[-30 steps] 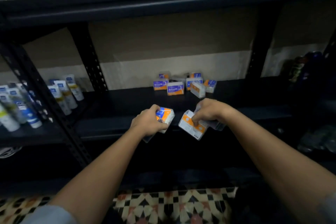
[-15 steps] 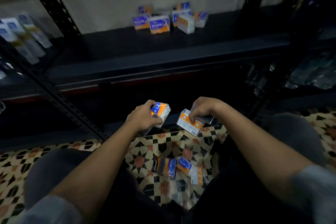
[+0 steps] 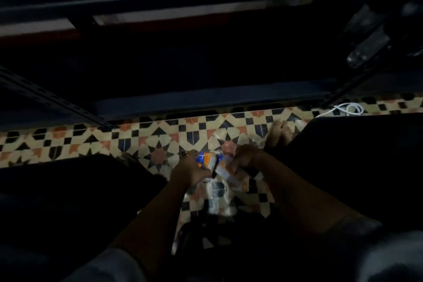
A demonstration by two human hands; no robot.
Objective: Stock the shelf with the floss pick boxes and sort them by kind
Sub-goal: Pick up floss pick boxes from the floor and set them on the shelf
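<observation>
Dim, blurred view, lower centre of frame: left hand [image 3: 191, 170] fingers wrapped around an orange-blue floss box [image 3: 204, 160]; right hand [image 3: 246, 158] fingers gripping a white-orange floss box [image 3: 225, 168]. Boxes nearly touching, above tiled floor [image 3: 160, 135]. Dark shelf edge [image 3: 206, 98] across mid frame.

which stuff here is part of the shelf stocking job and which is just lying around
Job:
left hand holding an orange and blue floss box
right hand holding an orange and white floss box
dark shelf

Lying about:
white cable
clear bottles
patterned floor tiles
</observation>
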